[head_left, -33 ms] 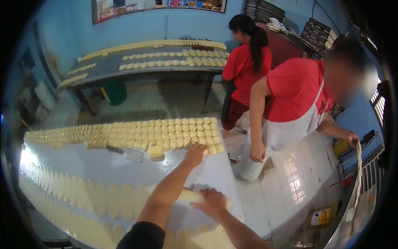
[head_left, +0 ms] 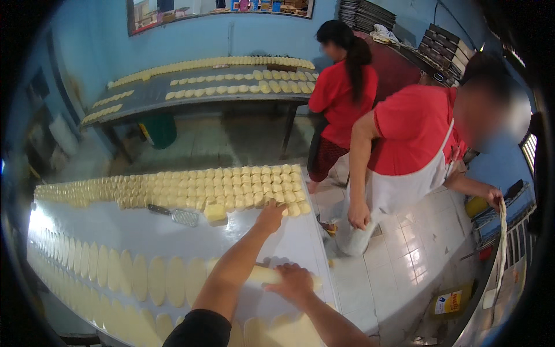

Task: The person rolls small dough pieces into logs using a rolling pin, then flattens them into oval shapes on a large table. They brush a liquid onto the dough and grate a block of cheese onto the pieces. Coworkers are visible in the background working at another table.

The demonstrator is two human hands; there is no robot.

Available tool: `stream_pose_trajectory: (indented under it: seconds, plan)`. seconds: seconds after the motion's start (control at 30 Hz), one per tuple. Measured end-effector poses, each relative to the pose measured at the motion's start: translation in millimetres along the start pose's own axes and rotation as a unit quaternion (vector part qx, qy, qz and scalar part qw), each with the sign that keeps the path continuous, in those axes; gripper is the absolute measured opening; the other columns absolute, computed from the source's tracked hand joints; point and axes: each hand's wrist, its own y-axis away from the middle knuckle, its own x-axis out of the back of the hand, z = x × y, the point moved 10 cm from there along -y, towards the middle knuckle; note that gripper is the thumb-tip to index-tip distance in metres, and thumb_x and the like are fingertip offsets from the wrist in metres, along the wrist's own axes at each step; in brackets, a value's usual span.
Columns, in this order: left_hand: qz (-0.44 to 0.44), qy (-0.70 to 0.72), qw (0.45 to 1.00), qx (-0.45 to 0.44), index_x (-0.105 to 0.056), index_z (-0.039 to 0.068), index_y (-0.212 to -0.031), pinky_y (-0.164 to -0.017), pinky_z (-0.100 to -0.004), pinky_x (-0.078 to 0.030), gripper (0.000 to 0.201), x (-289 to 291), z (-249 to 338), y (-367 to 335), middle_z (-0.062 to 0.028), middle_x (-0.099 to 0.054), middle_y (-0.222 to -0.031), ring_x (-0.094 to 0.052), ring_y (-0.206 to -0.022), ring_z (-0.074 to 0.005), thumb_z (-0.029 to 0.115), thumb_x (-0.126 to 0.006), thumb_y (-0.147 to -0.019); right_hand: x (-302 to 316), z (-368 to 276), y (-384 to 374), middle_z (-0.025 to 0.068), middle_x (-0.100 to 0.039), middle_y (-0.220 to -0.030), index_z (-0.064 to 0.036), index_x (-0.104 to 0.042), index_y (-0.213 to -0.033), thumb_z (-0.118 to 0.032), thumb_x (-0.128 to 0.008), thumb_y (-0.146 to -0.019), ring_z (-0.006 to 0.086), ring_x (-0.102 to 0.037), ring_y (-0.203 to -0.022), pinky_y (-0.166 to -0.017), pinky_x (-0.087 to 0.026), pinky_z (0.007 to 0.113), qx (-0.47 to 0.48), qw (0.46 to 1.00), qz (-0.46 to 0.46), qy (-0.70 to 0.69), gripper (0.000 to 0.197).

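Note:
My left hand reaches to the right end of the rows of small dough pieces. Its fingers are closed around one pale dough piece. Nearer to me, my right hand grips a pale rolling pin from above, thumb on the near side. Part of the pin is hidden by that hand and by my left forearm. Flattened dough ovals lie in a row to the left of the pin, and more dough ovals lie along the near edge.
A grater with a dark handle and a yellow block lie mid-table. Right of the table stands a person in a white apron, holding a long pale strip. Another person in red is by the far table.
The aproned person has shifted slightly, and a foot in a sandal now shows beside the table. My hands stay in nearly the same places.

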Motion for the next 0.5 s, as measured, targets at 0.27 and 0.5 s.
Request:
stream_pose_trajectory:
  seconds: [0.27,0.5]
  plan:
    - [0.166,-0.052,0.983,0.053,-0.065,0.004,-0.113,-0.087,-0.0429,-0.052,0.037,59,-60,70,-0.0192,-0.063,-0.108,-0.063,-0.102,-0.0364,0.024,-0.073,-0.083,-4,7,-10,0.0091,-0.063,-0.123,-0.0119,-0.061,-0.128,-0.065,-0.069,-0.079,0.0293,-0.057,-0.118,-0.096,-0.048,0.047,0.016,1.000,-0.027,0.004,0.072]
    - [0.081,0.222,0.905,0.354,-0.068,0.000,-0.096,-0.069,-0.0304,-0.049,0.036,122,-122,254,-0.0042,-0.063,-0.079,-0.058,-0.071,-0.0150,0.035,-0.074,-0.091,0,20,-16,0.0080,-0.065,-0.118,-0.0113,-0.063,-0.123,-0.061,-0.072,-0.078,0.0285,-0.059,-0.113,-0.093,-0.050,0.044,-0.067,0.997,0.015,-0.034,0.068]
